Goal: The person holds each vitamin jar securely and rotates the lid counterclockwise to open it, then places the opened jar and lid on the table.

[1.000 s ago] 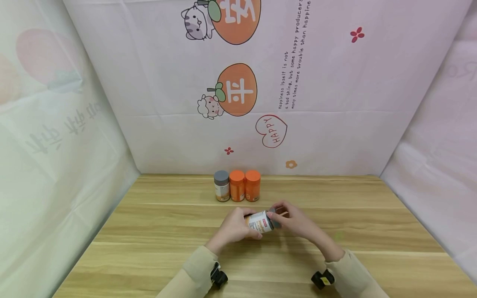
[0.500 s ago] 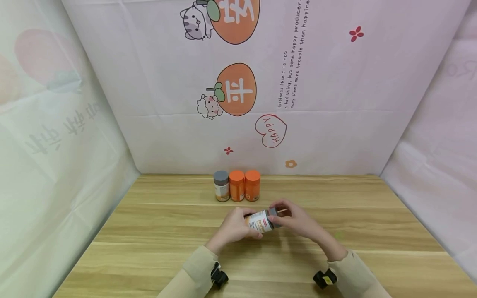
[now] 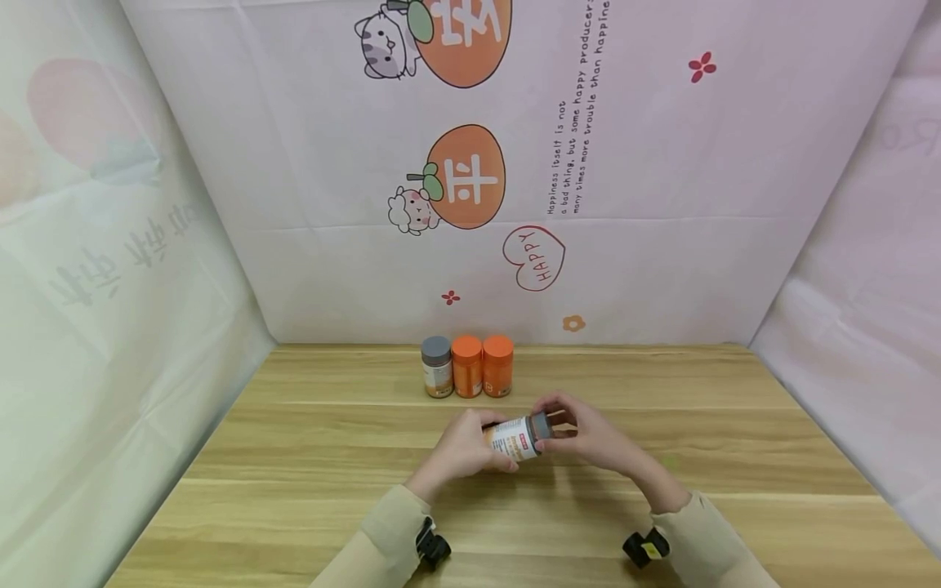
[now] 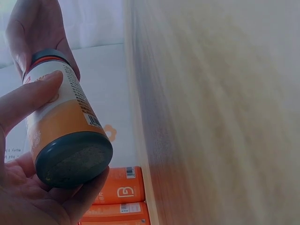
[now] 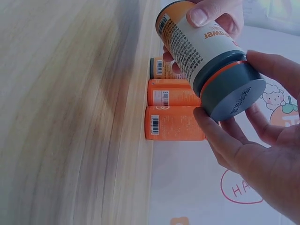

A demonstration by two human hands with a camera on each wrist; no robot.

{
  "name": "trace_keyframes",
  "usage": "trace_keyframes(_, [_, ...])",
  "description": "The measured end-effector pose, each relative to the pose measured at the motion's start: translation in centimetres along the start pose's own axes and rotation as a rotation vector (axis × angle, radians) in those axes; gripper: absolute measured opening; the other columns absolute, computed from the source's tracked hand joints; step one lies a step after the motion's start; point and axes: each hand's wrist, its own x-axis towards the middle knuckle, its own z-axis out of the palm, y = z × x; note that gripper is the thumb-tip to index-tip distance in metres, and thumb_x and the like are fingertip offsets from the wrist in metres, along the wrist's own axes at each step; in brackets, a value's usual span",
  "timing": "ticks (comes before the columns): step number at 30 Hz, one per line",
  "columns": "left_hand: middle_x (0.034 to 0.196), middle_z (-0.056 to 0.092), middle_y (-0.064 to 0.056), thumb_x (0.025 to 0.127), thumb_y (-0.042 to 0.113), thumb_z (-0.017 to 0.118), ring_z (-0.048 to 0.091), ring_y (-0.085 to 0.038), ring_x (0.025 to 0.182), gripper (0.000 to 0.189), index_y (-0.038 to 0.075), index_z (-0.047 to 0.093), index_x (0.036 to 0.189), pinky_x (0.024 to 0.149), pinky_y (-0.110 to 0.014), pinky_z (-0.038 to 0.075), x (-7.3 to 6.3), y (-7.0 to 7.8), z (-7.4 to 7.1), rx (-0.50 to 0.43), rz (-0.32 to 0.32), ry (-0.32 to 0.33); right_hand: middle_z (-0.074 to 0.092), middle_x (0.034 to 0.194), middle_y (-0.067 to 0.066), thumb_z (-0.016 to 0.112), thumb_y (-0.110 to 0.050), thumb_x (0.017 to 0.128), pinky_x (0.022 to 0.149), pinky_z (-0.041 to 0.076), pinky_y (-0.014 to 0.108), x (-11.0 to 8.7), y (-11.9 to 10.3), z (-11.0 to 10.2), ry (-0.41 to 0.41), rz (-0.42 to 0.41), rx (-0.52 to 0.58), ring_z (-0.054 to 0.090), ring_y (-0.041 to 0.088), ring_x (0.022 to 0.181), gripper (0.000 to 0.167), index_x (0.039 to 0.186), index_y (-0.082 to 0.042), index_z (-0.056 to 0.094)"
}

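Observation:
My left hand (image 3: 461,447) grips a supplement bottle (image 3: 512,439), white and orange with a dark base, and holds it tilted above the table, its capped end toward the right. The thumb lies across the label (image 4: 61,101) in the left wrist view. Around the grey screw cap (image 5: 234,91) are the fingers and thumb of my right hand (image 3: 591,434), their tips at its rim. A thin orange ring shows between the cap and the bottle's shoulder. The palm side of the right hand is partly hidden in the head view.
At the back of the wooden table (image 3: 331,465) stand a second grey-capped bottle (image 3: 437,367) and two orange bottles (image 3: 483,367), side by side. A printed white cloth (image 3: 353,269) rises behind them, with cloth walls on both sides.
My right hand's fingers have shifted about the cap, the wrist moving slightly right and down, so more of the cap shows. The left hand and the bottle stay nearly still.

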Motion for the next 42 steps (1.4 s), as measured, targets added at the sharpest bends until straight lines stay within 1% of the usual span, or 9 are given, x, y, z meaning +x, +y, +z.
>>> trace_keyframes(5, [0.097,0.069,-0.002,0.054,0.019,0.090,0.058,-0.015,0.084,0.056,0.013,0.071,0.107,0.076,-0.029,0.047,-0.1,0.1,0.0,-0.004,0.007,0.004,0.054,0.121,0.014,0.075,-0.017,0.080,0.092,0.047,0.045,0.0,0.2,-0.2,-0.015,-0.026,0.011,0.052,0.036,0.114,0.047,0.120,-0.005,0.051])
trace_keyframes(10, [0.097,0.069,-0.001,0.055,0.019,0.090,0.058,-0.015,0.084,0.056,0.013,0.071,0.107,0.076,-0.029,0.047,-0.1,0.0,0.0,-0.015,-0.007,0.001,0.054,0.124,0.013,0.077,-0.015,0.078,0.093,0.046,0.046,0.0,0.4,-0.2,-0.018,-0.056,0.012,0.052,0.034,0.116,0.048,0.118,-0.006,0.052])
trace_keyframes(17, [0.097,0.068,-0.001,0.054,0.020,0.090,0.058,-0.015,0.084,0.057,0.014,0.070,0.108,0.076,-0.030,0.047,-0.1,-0.1,0.0,-0.018,-0.015,0.000,0.054,0.126,0.011,0.078,-0.015,0.076,0.093,0.048,0.040,-0.2,0.5,-0.1,-0.005,-0.087,-0.019,0.051,0.034,0.118,0.049,0.118,-0.010,0.053])
trace_keyframes(22, [0.097,0.069,-0.001,0.055,0.020,0.090,0.058,-0.015,0.084,0.057,0.014,0.070,0.108,0.075,-0.029,0.047,-0.1,-0.1,-0.1,-0.007,-0.008,0.001,0.055,0.124,0.011,0.077,-0.017,0.078,0.092,0.048,0.045,-0.2,0.5,-0.1,0.002,-0.096,-0.026,0.052,0.034,0.116,0.050,0.121,-0.008,0.053])
trace_keyframes(25, [0.098,0.069,-0.002,0.055,0.019,0.090,0.058,-0.014,0.083,0.057,0.014,0.070,0.108,0.076,-0.029,0.047,-0.1,-0.1,-0.1,0.000,-0.006,0.001,0.057,0.122,0.009,0.072,-0.024,0.083,0.090,0.048,0.045,-0.1,0.3,0.1,0.023,-0.063,-0.042,0.054,0.032,0.115,0.046,0.123,-0.008,0.053])
trace_keyframes(29, [0.097,0.069,-0.001,0.055,0.019,0.090,0.058,-0.013,0.083,0.058,0.013,0.070,0.109,0.075,-0.029,0.047,0.0,-0.1,0.0,0.017,-0.006,0.002,0.058,0.123,0.008,0.060,-0.035,0.092,0.087,0.049,0.041,0.0,-0.2,0.3,0.058,0.032,-0.088,0.055,0.030,0.114,0.040,0.125,-0.012,0.053])
trace_keyframes(32, [0.097,0.069,0.001,0.055,0.019,0.090,0.057,-0.012,0.082,0.058,0.013,0.070,0.109,0.075,-0.028,0.046,0.0,0.0,0.0,0.038,-0.004,0.005,0.057,0.124,0.013,0.053,-0.037,0.096,0.083,0.052,0.040,0.1,-0.6,0.5,0.062,0.102,-0.097,0.058,0.029,0.109,0.041,0.126,-0.010,0.051])
trace_keyframes(37, [0.096,0.068,0.002,0.055,0.019,0.089,0.056,-0.010,0.080,0.059,0.013,0.069,0.110,0.073,-0.027,0.046,-0.1,0.4,0.1,0.060,-0.011,0.013,0.058,0.117,0.014,0.052,-0.039,0.096,0.078,0.054,0.041,0.2,-1.1,0.7,0.074,0.206,-0.062,0.058,0.022,0.099,0.045,0.125,-0.005,0.051])
trace_keyframes(42, [0.095,0.068,0.001,0.056,0.017,0.089,0.055,-0.010,0.078,0.059,0.012,0.069,0.111,0.070,-0.027,0.046,-0.2,0.7,0.0,0.068,-0.030,0.020,0.060,0.106,0.011,0.053,-0.042,0.095,0.075,0.054,0.041,0.5,-1.0,0.8,0.082,0.268,-0.070,0.058,0.018,0.090,0.046,0.121,-0.005,0.054])
